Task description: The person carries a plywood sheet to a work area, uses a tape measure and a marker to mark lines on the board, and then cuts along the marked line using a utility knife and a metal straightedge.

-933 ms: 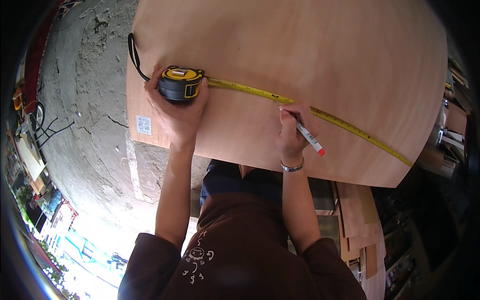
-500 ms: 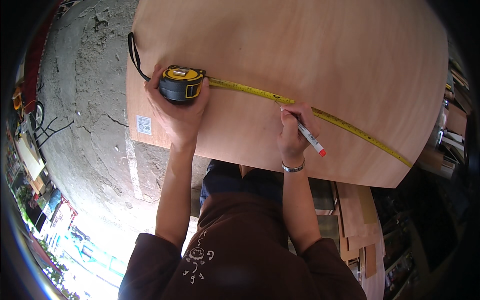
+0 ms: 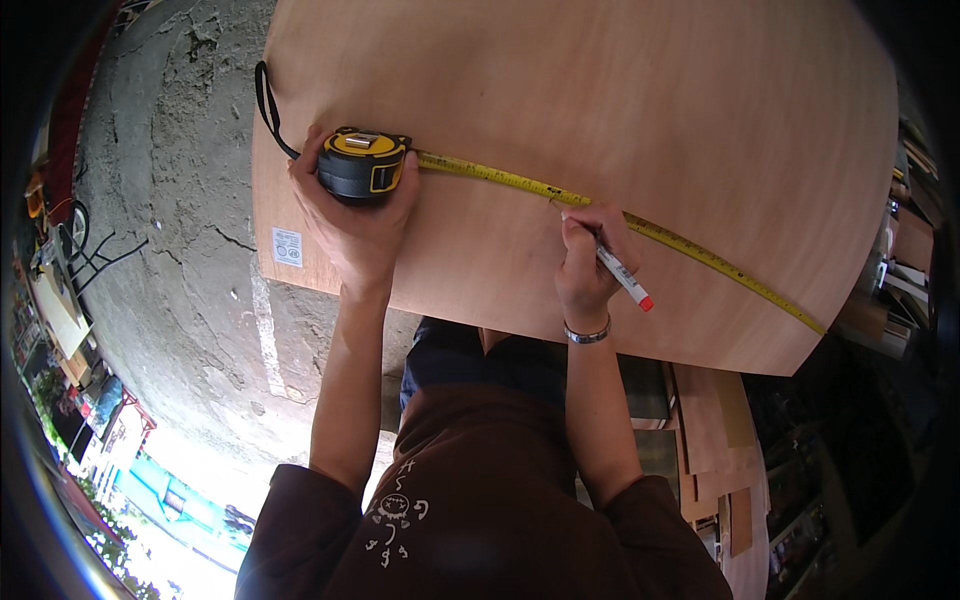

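Note:
My left hand (image 3: 358,235) is wrapped round a black and yellow tape measure (image 3: 362,168) near the left side of a plywood sheet (image 3: 620,90). From its case the yellow blade (image 3: 700,257) runs across the wood to the sheet's right edge. A black wrist strap (image 3: 266,105) loops off behind the case. Between the fingers of my right hand (image 3: 592,255) is a white marker (image 3: 622,275) with a red end, its tip at the wood just beside the near edge of the blade. A metal-banded bracelet circles the right wrist.
A small white label (image 3: 288,248) is stuck on the sheet's left near corner. Cracked grey concrete (image 3: 190,220) spreads to the left. Below the sheet at right stand stacked wood boards (image 3: 712,430). Dark racks with wood offcuts (image 3: 905,240) lie at the far right.
Almost nothing differs. Both hands, the tape measure and the marker stay in nearly the same places, with the marker tip still beside the blade.

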Motion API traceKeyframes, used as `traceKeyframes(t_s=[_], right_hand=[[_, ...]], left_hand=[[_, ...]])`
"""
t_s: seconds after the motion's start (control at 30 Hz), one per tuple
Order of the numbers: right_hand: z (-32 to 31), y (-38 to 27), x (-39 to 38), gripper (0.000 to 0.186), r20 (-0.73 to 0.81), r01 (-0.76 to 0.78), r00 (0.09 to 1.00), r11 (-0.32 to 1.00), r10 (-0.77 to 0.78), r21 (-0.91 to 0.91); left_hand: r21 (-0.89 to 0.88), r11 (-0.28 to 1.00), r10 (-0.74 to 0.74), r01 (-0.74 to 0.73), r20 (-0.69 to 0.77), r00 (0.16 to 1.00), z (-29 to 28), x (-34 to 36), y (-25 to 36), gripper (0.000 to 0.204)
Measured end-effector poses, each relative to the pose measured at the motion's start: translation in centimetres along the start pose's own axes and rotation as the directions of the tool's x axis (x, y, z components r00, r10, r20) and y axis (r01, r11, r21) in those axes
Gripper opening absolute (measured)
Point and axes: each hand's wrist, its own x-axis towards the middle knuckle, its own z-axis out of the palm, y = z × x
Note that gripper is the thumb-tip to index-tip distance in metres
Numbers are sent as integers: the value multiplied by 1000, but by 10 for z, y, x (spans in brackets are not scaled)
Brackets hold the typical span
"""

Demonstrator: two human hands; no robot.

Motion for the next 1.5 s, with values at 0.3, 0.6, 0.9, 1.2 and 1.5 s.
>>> traceKeyframes(t_s=[0.3,0.6,0.9,1.2,1.5], right_hand=[[-23,5,-6,8,-118,-258,926,828,360,498],[-150,-55,38,18,570,398,821,688,28,-607],[-189,-123,57,13,528,-36,719,783,452,-621],[-185,-119,19,16,432,122,843,668,320,-734],[-181,-159,20,19,438,181,853,625,284,-759]], left_hand=[[-141,989,-48,48,2,999,9,-9,-15,82],[-192,981,21,-28,-36,999,-50,10,33,65],[-316,947,-61,65,25,998,-121,-10,78,61],[-454,794,-161,404,484,860,-107,-25,67,66],[-460,693,-247,555,571,783,-89,-37,49,75]])
